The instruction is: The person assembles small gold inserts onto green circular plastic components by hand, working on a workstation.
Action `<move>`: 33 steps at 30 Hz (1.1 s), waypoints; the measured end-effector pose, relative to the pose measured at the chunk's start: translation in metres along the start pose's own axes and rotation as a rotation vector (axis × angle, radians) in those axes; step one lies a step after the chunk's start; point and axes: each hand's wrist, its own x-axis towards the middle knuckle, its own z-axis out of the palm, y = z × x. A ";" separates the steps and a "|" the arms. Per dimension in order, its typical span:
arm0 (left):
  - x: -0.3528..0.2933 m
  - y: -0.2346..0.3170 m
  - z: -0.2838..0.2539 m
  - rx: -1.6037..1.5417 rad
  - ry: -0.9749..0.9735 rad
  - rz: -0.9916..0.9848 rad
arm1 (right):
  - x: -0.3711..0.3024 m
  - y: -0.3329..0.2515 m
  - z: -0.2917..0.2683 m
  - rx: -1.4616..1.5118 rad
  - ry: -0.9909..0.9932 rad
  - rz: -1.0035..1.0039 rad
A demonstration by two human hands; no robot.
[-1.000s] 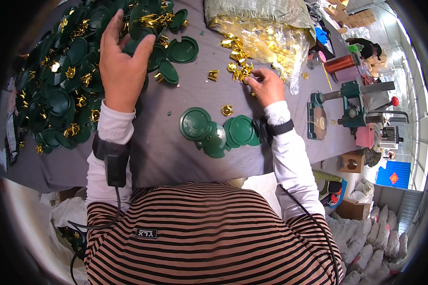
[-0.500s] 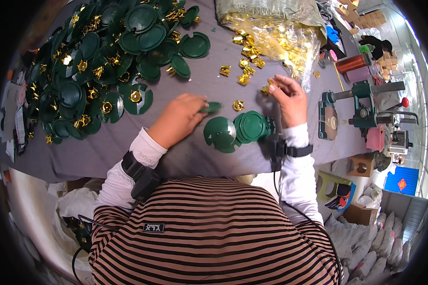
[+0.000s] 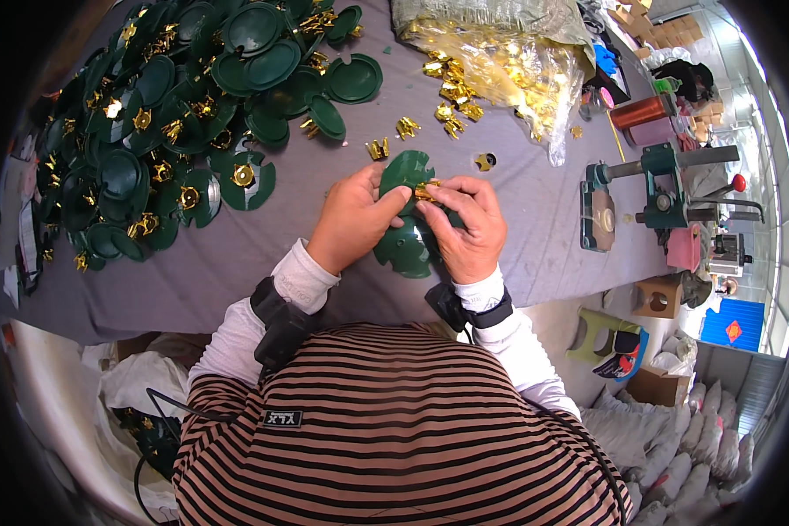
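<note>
My left hand [image 3: 357,215] grips a round green plastic disc [image 3: 403,171] by its lower left edge and holds it tilted up off the table. My right hand [image 3: 472,223] pinches a small gold metal clip [image 3: 426,191] between thumb and fingers, against the right side of that disc. Whether the clip is seated on the disc I cannot tell. Beneath my hands lie more green discs [image 3: 405,252], partly covered by the right hand. Beyond the held disc, one loose gold clip [image 3: 377,148] lies to the left, and a gold ring-like piece [image 3: 486,161] lies to the right.
A big heap of green discs with gold clips [image 3: 124,175] fills the table's left side. At the back, a clear plastic bag [image 3: 526,74] spills gold clips [image 3: 451,92]. To the right stands a green hand press [image 3: 662,188] with a red-knobbed lever.
My left hand has lifted and tilted the disc up. My right hand has come left, bringing the gold clip to the disc. Two gold pieces now lie where the cloth was bare.
</note>
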 end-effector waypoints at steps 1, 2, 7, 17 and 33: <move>0.000 0.000 0.000 -0.005 0.005 0.002 | 0.001 -0.001 0.002 0.001 0.028 -0.021; -0.001 0.001 0.000 0.009 0.007 -0.001 | 0.001 -0.001 0.005 0.001 0.021 -0.024; -0.002 0.003 0.000 -0.020 0.055 -0.071 | -0.002 0.009 0.009 -0.076 -0.004 -0.153; -0.012 -0.003 -0.004 0.693 0.068 0.426 | 0.001 -0.002 0.014 0.021 -0.015 0.105; 0.040 0.130 -0.091 1.493 0.893 1.091 | 0.028 0.046 -0.019 -0.337 -0.348 0.053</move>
